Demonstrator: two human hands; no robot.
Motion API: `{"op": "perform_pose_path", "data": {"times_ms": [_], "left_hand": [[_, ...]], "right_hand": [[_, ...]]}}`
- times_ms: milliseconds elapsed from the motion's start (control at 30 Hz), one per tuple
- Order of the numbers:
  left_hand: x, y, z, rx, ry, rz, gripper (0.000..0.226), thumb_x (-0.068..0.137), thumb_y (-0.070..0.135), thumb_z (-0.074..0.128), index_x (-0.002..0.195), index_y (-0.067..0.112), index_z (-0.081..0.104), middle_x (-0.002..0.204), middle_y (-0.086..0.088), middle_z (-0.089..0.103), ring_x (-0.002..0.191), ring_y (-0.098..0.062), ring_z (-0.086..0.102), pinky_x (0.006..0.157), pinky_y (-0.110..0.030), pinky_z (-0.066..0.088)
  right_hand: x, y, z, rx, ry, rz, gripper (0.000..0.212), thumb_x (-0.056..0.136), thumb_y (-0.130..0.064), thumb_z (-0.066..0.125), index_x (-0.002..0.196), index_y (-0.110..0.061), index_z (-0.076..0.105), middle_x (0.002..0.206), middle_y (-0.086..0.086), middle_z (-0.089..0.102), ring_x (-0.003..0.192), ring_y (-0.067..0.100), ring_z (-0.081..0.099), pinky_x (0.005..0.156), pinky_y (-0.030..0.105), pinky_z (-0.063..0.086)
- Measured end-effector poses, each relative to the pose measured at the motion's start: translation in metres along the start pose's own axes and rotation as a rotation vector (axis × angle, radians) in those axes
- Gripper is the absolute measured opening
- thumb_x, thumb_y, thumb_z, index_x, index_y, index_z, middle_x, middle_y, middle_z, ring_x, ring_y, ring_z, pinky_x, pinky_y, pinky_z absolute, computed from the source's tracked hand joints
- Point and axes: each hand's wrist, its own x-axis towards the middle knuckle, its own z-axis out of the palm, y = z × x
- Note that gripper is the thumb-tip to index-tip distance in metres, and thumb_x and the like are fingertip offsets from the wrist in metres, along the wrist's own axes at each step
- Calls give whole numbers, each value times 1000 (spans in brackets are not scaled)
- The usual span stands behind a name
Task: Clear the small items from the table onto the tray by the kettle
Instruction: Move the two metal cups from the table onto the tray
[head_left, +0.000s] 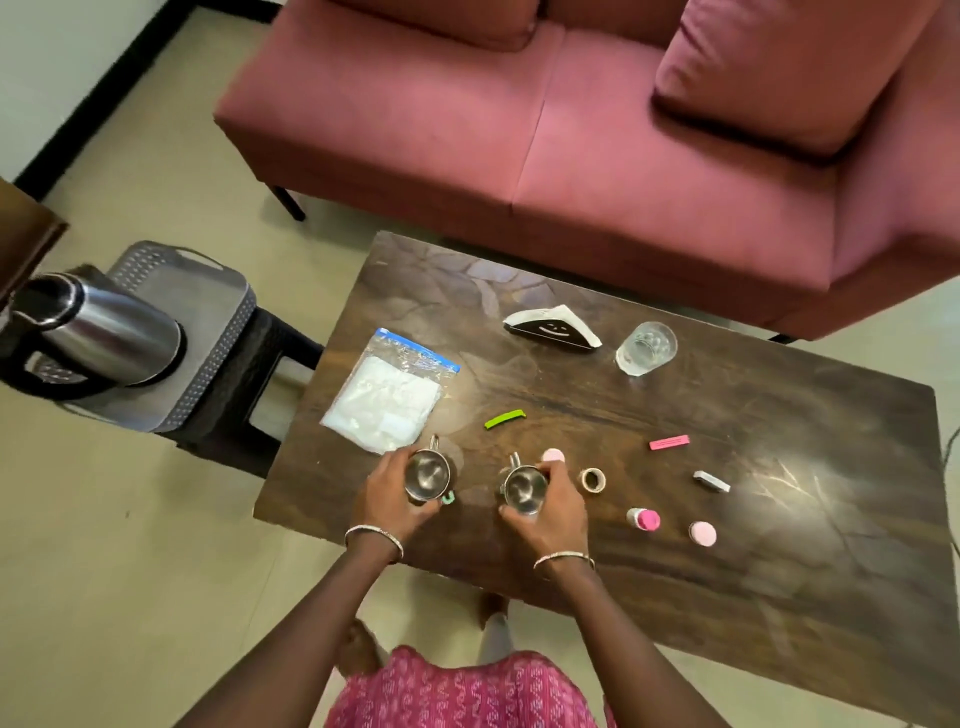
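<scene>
- I am gripping a steel mug in each hand: my left hand (393, 496) is curling round the left steel mug (427, 474), and my right hand (551, 506) is curling round the right steel mug (525, 488), fingers wrapped about each rim and wall.
- Both mugs are sitting by the near edge of the table (779, 415), handles pointing away from me; I cannot tell whether they are lifted off the wood.
- The grey tray (208, 291) is standing on a dark stool (249, 395) off the table's left end, well apart from my hands, with the steel kettle (109, 332) on its near part.
- I am seeing none of the small items on the tray, so I am judging the clearing as barely begun.
- Waiting on the table are:
  - a zip bag (387, 400) just beyond the left mug
  - a teal piece (448, 499) peeking out beside that mug
  - a green clip (505, 419)
  - a pink cap (553, 456) just behind my right hand
  - a tape roll (593, 479) just beside my right hand
  - a pink eraser (669, 442)
  - a grey block (711, 481)
  - a pink-capped bottle (643, 519)
  - a second pink cap (702, 533)
  - a glass tumbler (645, 348)
  - a napkin holder (553, 327)
</scene>
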Motion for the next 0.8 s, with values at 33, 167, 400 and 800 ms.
{"op": "perform_pose_path", "data": {"times_ms": [33,167,400,800], "left_hand": [[-6,-7,-13,-11,10,14,68,53,20,87,115,15,61,109,-2,65,98,-23,63,80,-23,44],[-32,-35,-69,-47,52,47,67,52,19,88,114,14,63,109,-3,66,97,-21,64,79,-16,41],[-64,-83,-185,-43,148,109,66,53,25,84,115,28,62,111,3,65,98,-18,63,81,-22,47],[-38,-156,-301,-92,377,-12,76,50,30,91,120,24,61,117,3,64,105,-17,61,88,-23,46]], "right_hand": [[-13,-10,7,-8,3,-13,59,60,-30,83,108,-16,52,102,2,68,95,24,66,81,36,53],[-60,-50,36,-25,29,-46,57,58,-33,82,107,-20,53,102,-3,69,95,22,66,79,32,52],[-114,-129,96,-17,59,-113,61,62,-40,83,113,-18,58,104,2,72,100,26,67,82,35,53],[-99,-242,177,-28,-5,-280,51,59,-48,84,98,-27,60,90,-9,69,81,11,64,63,14,42]]}}
